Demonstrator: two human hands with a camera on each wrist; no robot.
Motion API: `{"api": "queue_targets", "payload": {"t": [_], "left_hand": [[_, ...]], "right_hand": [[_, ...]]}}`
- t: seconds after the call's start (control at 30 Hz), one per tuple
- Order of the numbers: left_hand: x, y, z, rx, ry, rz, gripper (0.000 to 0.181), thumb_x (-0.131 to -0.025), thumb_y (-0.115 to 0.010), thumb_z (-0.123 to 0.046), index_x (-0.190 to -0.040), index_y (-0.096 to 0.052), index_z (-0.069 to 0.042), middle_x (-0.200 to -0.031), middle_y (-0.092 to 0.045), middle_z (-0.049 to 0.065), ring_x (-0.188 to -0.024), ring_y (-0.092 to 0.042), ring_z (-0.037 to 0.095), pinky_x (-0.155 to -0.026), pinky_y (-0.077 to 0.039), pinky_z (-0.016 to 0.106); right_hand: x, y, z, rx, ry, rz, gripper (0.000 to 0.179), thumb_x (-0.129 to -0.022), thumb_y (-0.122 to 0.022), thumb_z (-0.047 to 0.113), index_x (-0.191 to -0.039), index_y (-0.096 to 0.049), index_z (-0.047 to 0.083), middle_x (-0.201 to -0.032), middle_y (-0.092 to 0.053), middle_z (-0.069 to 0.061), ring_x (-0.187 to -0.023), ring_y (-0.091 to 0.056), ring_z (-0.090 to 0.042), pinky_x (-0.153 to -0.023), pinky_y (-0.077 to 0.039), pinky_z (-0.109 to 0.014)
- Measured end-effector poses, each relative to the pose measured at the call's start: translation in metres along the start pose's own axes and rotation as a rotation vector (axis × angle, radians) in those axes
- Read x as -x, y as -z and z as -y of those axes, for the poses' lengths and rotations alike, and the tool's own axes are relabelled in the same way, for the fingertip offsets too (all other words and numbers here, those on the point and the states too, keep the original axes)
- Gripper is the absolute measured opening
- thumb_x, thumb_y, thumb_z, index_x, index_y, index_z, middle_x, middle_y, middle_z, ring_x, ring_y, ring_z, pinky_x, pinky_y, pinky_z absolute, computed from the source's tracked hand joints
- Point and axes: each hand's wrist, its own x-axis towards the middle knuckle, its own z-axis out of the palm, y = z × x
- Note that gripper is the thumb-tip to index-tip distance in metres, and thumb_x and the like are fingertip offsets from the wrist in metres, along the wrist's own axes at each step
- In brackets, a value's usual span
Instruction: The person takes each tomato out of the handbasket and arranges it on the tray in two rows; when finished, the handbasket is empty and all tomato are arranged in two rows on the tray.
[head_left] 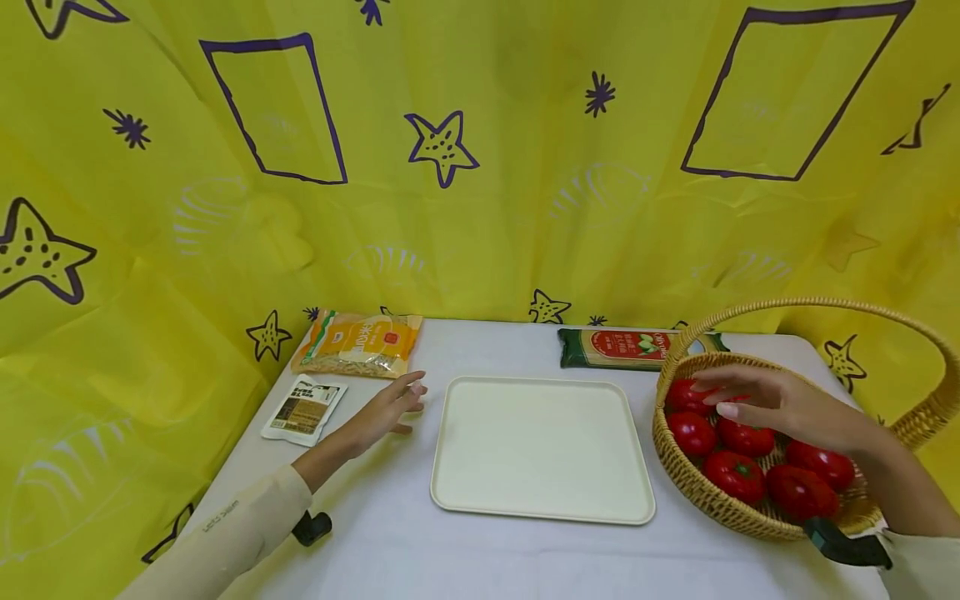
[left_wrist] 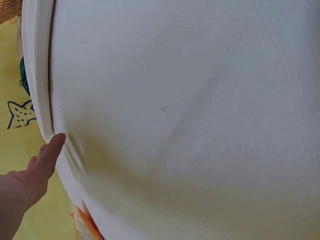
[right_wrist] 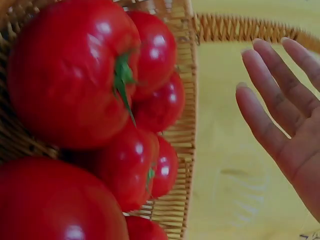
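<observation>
My right hand [head_left: 780, 408] is over the wicker basket [head_left: 678, 479], its fingers extended and holding nothing. Below it lie several red tomatoes [head_left: 735, 475], some with green stems. In the right wrist view the fingers [right_wrist: 270, 85] are spread, apart from the tomatoes [right_wrist: 75, 75]. My left hand [head_left: 382, 412] hovers with relaxed, empty fingers just left of the cream rectangular tray [head_left: 543, 446]. Nothing lies on that tray. In the left wrist view the left hand [left_wrist: 37, 175] shows at the lower left, beside the tray's rim [left_wrist: 40, 65].
An orange-and-clear bag of grain [head_left: 360, 343] lies at the back left. In front of it is a small white-and-brown pouch [head_left: 305, 408]. A green-and-red package [head_left: 630, 348] sits behind the tray, partly hidden by the basket's arched handle [head_left: 817, 302]. Yellow curtain [head_left: 510, 225] hangs behind the white table.
</observation>
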Motion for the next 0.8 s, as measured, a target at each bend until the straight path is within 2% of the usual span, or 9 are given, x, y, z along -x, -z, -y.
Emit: {"api": "queue_targets", "payload": {"t": [0.13, 0.27, 0.37, 0.57, 0.8], "left_hand": [[-0.002, 0.0, 0.003, 0.049, 0.047, -0.011, 0.067, -0.104, -0.052, -0.029, -0.158, -0.02, -0.006, -0.153, -0.037, 0.028, -0.136, -0.046, 0.044, -0.099, -0.053, 0.054], [-0.006, -0.001, 0.004, 0.058, 0.079, -0.037, 0.069, -0.1, -0.059, -0.023, -0.157, -0.024, -0.006, -0.15, -0.042, 0.026, -0.13, -0.053, 0.04, -0.095, -0.056, 0.049], [-0.009, -0.003, 0.005, 0.062, 0.097, -0.054, 0.068, -0.098, -0.063, -0.02, -0.155, -0.029, -0.004, -0.146, -0.046, 0.025, -0.123, -0.058, 0.036, -0.092, -0.058, 0.046], [-0.014, -0.012, 0.005, 0.069, 0.111, -0.046, 0.07, -0.093, -0.069, -0.014, -0.152, -0.033, -0.001, -0.141, -0.049, 0.027, -0.107, -0.066, 0.027, -0.088, -0.06, 0.042], [-0.016, -0.019, 0.005, 0.083, 0.108, -0.036, 0.07, -0.09, -0.071, -0.006, -0.149, -0.036, 0.003, -0.132, -0.052, 0.027, -0.097, -0.065, 0.023, -0.084, -0.061, 0.039]], "right_hand": [[-0.001, 0.009, -0.008, 0.063, -0.035, 0.005, 0.041, -0.1, -0.056, 0.01, -0.141, -0.054, 0.013, -0.132, -0.063, 0.009, -0.109, -0.065, -0.006, -0.082, -0.054, -0.022], [-0.005, 0.017, -0.014, 0.103, -0.072, -0.008, 0.038, -0.1, -0.057, 0.013, -0.137, -0.057, 0.01, -0.127, -0.065, 0.007, -0.102, -0.066, -0.005, -0.078, -0.055, -0.024], [-0.008, 0.022, -0.019, 0.11, -0.113, -0.017, 0.036, -0.1, -0.057, 0.015, -0.135, -0.058, 0.007, -0.126, -0.065, 0.002, -0.099, -0.064, -0.002, -0.076, -0.056, -0.025], [-0.013, 0.031, -0.032, 0.105, -0.169, -0.037, 0.045, -0.099, -0.059, 0.017, -0.14, -0.052, -0.002, -0.126, -0.064, -0.02, -0.096, -0.065, 0.0, -0.073, -0.057, -0.026], [-0.02, 0.039, -0.044, 0.059, -0.256, -0.03, 0.051, -0.101, -0.057, 0.024, -0.144, -0.046, -0.001, -0.129, -0.061, -0.026, -0.097, -0.067, -0.007, -0.072, -0.059, -0.028]]}}
